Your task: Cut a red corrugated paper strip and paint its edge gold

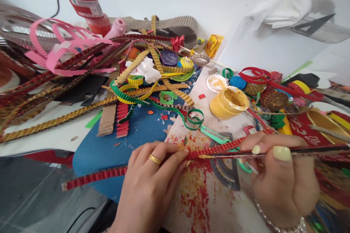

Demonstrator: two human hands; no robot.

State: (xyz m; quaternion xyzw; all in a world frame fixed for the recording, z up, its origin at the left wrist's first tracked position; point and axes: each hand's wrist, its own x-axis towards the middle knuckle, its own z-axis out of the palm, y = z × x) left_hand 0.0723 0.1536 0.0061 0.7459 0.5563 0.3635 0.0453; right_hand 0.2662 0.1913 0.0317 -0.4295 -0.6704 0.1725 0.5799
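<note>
A red corrugated cardboard strip (95,178) runs crosswise in front of me, passing beneath my left hand (154,180). The left fingers are closed and pinch the strip near its middle; a gold ring is on one finger. In my right hand (284,182) a thin paintbrush (232,154) with a dark handle is held between thumb and fingers. Its yellow-tipped bristles are at the strip, just right of my left fingertips. Beyond the strip stands an open jar of golden-yellow paint (225,106), its paint-smeared lid (217,83) lying behind it.
Below lies a paint-spattered white board (191,204) on a blue surface (123,152). A green cutter (214,134) lies past the strip. Tangled corrugated strips (104,98) fill the left; coiled paper pieces (273,100) crowd the right. A red paint jar (84,1) stands at the back left.
</note>
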